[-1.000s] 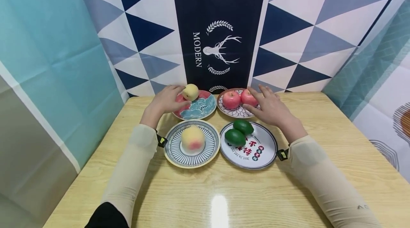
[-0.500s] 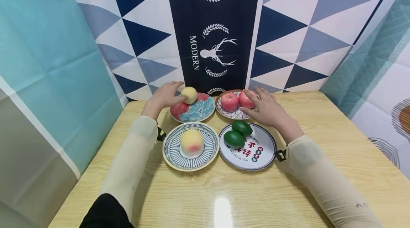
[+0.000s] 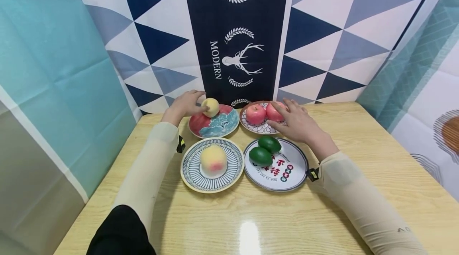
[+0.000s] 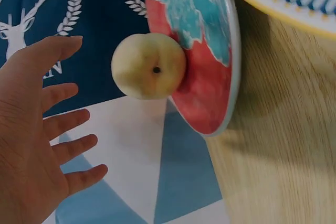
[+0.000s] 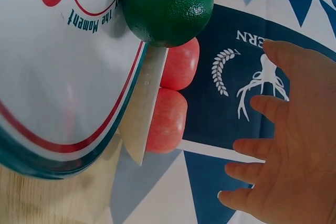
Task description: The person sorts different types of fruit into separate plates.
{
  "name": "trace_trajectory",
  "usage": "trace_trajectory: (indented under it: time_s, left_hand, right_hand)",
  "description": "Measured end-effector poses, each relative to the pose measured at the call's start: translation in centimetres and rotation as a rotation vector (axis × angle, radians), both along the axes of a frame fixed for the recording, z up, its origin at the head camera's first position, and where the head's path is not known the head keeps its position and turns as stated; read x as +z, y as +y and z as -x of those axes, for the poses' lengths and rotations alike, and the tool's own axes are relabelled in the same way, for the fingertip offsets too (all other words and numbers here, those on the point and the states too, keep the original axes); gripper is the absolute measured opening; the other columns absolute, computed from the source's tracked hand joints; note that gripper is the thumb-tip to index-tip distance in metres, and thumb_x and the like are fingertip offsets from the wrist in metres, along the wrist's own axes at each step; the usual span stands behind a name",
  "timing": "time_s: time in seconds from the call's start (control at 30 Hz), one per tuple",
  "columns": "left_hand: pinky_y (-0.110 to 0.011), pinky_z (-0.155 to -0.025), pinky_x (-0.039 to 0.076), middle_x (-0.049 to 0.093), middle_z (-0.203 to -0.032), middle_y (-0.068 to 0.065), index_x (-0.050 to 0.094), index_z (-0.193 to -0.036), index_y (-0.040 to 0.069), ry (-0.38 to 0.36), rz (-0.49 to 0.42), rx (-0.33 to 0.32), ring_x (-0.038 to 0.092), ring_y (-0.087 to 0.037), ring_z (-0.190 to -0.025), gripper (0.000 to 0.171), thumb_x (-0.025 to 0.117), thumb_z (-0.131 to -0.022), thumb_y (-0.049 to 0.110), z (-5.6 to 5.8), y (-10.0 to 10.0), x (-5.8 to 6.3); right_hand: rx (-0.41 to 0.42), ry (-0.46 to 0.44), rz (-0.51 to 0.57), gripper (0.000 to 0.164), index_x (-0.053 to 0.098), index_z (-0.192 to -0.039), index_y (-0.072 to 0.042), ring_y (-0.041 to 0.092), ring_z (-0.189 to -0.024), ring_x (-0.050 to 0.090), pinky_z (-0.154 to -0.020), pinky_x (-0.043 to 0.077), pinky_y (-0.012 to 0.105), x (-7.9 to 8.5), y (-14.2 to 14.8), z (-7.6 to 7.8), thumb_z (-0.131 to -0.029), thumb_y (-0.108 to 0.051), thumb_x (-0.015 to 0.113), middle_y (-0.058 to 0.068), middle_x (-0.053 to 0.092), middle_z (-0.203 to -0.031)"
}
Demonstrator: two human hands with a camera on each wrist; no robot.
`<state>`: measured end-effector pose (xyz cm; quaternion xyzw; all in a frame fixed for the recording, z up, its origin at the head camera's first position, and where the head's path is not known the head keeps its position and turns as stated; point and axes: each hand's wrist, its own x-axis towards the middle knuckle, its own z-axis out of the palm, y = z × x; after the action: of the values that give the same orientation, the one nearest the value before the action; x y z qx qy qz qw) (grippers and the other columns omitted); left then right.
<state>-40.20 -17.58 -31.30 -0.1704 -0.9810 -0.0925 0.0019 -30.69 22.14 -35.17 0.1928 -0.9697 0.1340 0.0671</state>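
Note:
My left hand [image 3: 184,106] reaches to the back left plate, fingers spread and thumb beside a pale yellow round fruit [image 3: 210,107]. The left wrist view shows a gap between those fingers [image 4: 67,121] and the fruit, which sits on the red-and-blue plate [image 4: 205,95]. Over the right side of the petal-patterned plate [image 3: 263,128], my right hand [image 3: 299,123] hovers with fingers apart. It partly covers the right one of two red apples [image 3: 255,114]. In the right wrist view that hand [image 5: 299,140] has nothing in its grasp.
Nearer me, a large peach [image 3: 213,158] sits on a striped, yellow-rimmed plate [image 3: 190,169]. Beside it, two green oval fruits [image 3: 261,156] lie on a white plate with lettering [image 3: 287,183]. Patterned cloth [image 3: 236,16] hangs behind the wooden table [image 3: 215,223].
My left hand has shifted slightly, its thumb now overlapping the yellow fruit's left side. The right hand has drifted a little left over the apple. The head view has turned slightly.

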Motion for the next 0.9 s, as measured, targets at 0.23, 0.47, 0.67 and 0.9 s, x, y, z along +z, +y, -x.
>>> trace_trajectory:
  time_s: [0.23, 0.47, 0.67, 0.9]
  left_hand:
    - [-0.062, -0.120, 0.036, 0.038, -0.166, -0.019, 0.040, -0.164, 0.015, -0.037, 0.017, -0.011, 0.039, -0.040, -0.150, 0.079, 0.067, -0.098, 0.050, 1.5, 0.5, -0.5]
    - [-0.062, -0.118, 0.038, 0.037, -0.166, -0.019, 0.039, -0.164, 0.017, -0.077, 0.004, 0.016, 0.040, -0.039, -0.149, 0.082, 0.069, -0.096, 0.051, 2.5, 1.2, -1.4]
    - [-0.061, -0.119, 0.037, 0.037, -0.166, -0.018, 0.039, -0.164, 0.018, -0.101, -0.021, 0.024, 0.040, -0.039, -0.148, 0.079, 0.069, -0.097, 0.048, 2.7, 1.9, -1.9]
    - [-0.064, -0.117, 0.039, 0.037, -0.164, -0.018, 0.044, -0.162, 0.020, -0.126, -0.066, 0.025, 0.044, -0.039, -0.141, 0.075, 0.069, -0.096, 0.044, 3.0, 2.5, -2.8]
  right_hand:
    - [-0.005, -0.001, 0.007, 0.081, 0.028, -0.169, -0.021, 0.054, -0.157, 0.011, -0.123, 0.009, 0.074, 0.2, 0.0, 0.0, -0.104, -0.061, 0.054, 0.030, 0.016, -0.171]
    - [-0.013, -0.013, 0.006, 0.082, 0.028, -0.169, -0.019, 0.055, -0.157, 0.011, -0.123, 0.009, 0.074, 0.1, 0.1, -0.2, -0.104, -0.060, 0.056, 0.029, 0.016, -0.171]
    - [-0.011, -0.029, 0.011, 0.082, 0.030, -0.169, -0.020, 0.054, -0.157, 0.012, -0.121, 0.010, 0.076, -0.1, 0.1, -0.3, -0.103, -0.061, 0.057, 0.030, 0.018, -0.171]
    - [-0.012, -0.033, 0.010, 0.084, 0.030, -0.169, -0.021, 0.054, -0.157, 0.011, -0.121, 0.008, 0.077, -0.3, 0.1, -0.3, -0.102, -0.065, 0.054, 0.029, 0.017, -0.171]
